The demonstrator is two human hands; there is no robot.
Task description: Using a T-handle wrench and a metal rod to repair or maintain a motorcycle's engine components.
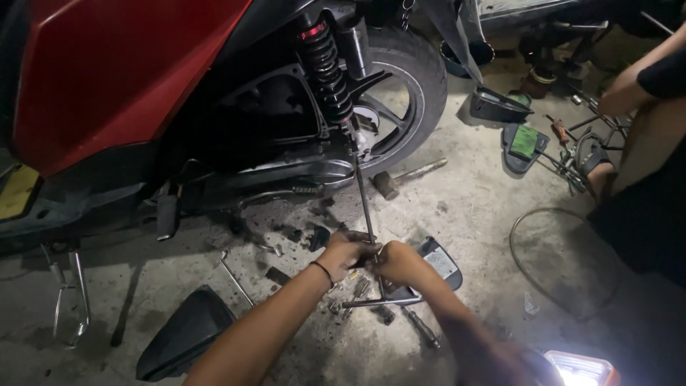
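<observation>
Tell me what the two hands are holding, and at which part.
Both the left hand and the right hand grip a long thin metal T-handle wrench near its lower end, just above the crossbar.

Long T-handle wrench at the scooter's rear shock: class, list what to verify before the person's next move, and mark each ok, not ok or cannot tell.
1. Left hand on the T-handle wrench: ok.
2. Right hand on the wrench: ok.
3. Wrench tip seated on the fastener below the rear shock: cannot tell, too dark.
4. Hammer clear of the hands: ok.
5. Loose sockets out from under the hands: not ok.
6. Other person away from the wrench: ok.
</observation>
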